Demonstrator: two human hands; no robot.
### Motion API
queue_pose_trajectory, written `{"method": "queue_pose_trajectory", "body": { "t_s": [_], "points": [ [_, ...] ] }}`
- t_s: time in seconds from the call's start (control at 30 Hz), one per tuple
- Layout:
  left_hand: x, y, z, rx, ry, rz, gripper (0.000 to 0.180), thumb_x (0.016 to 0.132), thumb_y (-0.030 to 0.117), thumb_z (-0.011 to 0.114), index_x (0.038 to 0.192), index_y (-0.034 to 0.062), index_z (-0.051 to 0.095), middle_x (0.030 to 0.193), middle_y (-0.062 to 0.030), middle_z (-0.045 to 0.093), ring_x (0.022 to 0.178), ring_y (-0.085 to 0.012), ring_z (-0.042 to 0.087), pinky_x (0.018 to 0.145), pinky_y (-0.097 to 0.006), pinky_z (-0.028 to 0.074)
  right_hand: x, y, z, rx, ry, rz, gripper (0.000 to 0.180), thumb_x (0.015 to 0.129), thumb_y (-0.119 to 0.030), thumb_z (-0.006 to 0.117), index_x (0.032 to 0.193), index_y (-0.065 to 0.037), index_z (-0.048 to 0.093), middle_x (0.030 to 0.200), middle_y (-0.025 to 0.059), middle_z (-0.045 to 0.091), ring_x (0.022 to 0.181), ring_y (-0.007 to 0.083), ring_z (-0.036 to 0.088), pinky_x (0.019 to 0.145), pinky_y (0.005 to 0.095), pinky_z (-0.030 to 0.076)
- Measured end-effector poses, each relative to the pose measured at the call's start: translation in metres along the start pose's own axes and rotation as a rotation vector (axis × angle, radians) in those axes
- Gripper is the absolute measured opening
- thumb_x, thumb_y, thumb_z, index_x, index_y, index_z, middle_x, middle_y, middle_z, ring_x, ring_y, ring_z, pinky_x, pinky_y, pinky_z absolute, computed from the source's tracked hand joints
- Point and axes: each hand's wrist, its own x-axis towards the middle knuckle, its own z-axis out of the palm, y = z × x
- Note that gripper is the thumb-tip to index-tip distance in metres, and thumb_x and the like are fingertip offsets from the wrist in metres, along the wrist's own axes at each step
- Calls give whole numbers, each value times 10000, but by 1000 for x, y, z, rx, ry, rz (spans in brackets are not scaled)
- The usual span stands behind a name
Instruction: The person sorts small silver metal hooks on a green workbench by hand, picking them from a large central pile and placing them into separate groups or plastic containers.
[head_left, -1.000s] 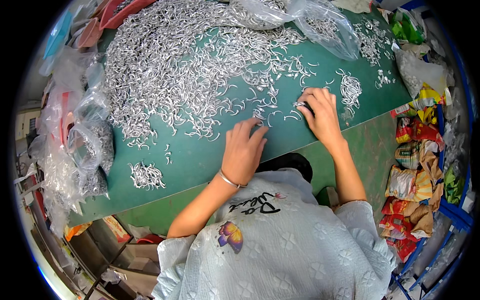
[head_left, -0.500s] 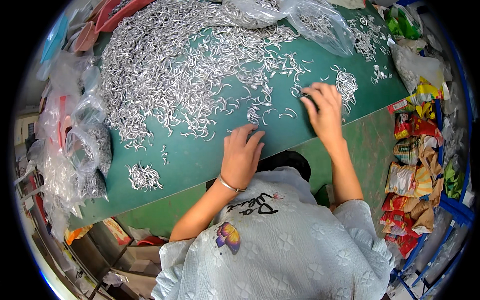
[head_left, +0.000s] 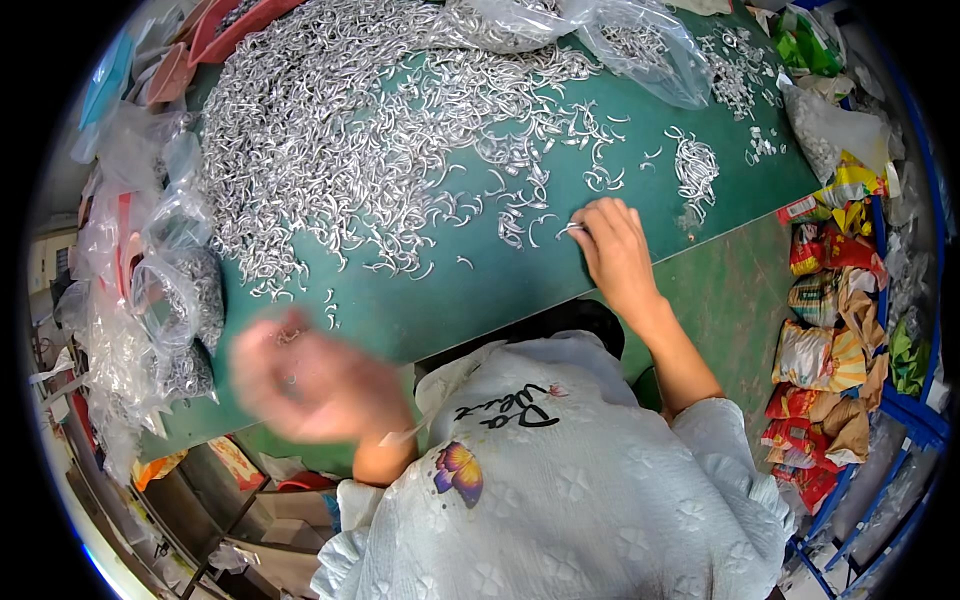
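Note:
A large spread of small silvery curved metal pieces (head_left: 310,130) covers much of the green table (head_left: 440,300). My right hand (head_left: 615,248) is near the table's front edge, fingers drawn together, with one curved metal piece (head_left: 570,229) at its fingertips. A little cluster of the same pieces (head_left: 511,227) lies just left of it. Farther right is a separate heap (head_left: 695,170). My left hand (head_left: 315,380) is smeared by motion over the front left of the table, palm seemingly turned up; small silvery bits show against it. It hides the small pile at that corner.
Clear plastic bags of metal parts (head_left: 190,290) hang or stand at the left edge. Another clear bag (head_left: 650,55) lies at the back, near scattered small parts (head_left: 735,75). Pink trays (head_left: 235,30) sit at the far left. Colourful packets (head_left: 815,360) line a blue rack on the right.
My left hand has swung left from the middle front edge to the front left corner, turning over. My right hand has moved left and nearer, away from the pieces beside the right heap.

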Motion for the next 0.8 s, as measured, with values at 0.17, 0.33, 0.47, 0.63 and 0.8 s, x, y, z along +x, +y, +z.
{"method": "queue_pose_trajectory", "body": {
  "t_s": [0.17,0.33,0.47,0.63,0.8],
  "points": [
    [80,53,-66,-1344,-114,-267,133,832,-2,605,949,58,582,833,-51,507,794,-179,489,757,-318,386,-3,-21,9,194,-110,-39,141,797,-62,691,881,-38,580,879,82,555,836,284,523,737,375,389],
    [6,17,-26,-54,-889,-192,288,758,-37,693,1043,-12,657,1030,-159,641,858,-275,620,788,-341,497,4,-18,-1,305,-174,129,117,815,-65,690,876,-58,591,875,68,575,826,261,529,755,353,389],
    [-60,-22,-2,58,-1072,-185,287,785,1,699,1066,44,665,1047,-111,627,957,-281,593,844,-344,451,16,3,-26,295,-174,209,75,815,-59,689,852,-56,624,803,56,599,759,236,548,748,345,400],
    [-94,-28,33,157,-1091,-15,233,791,72,712,1013,56,642,977,-96,575,879,-279,537,749,-381,391,6,2,-11,120,-159,136,98,782,-48,694,829,-42,608,795,89,584,788,282,564,715,384,402],
    [-99,-38,30,261,-1022,13,157,783,76,713,894,66,603,894,-78,553,839,-274,522,711,-380,366,-1,-21,-11,132,-173,119,85,797,-44,681,810,-28,598,807,108,570,792,308,551,718,392,405]
  ]
}}
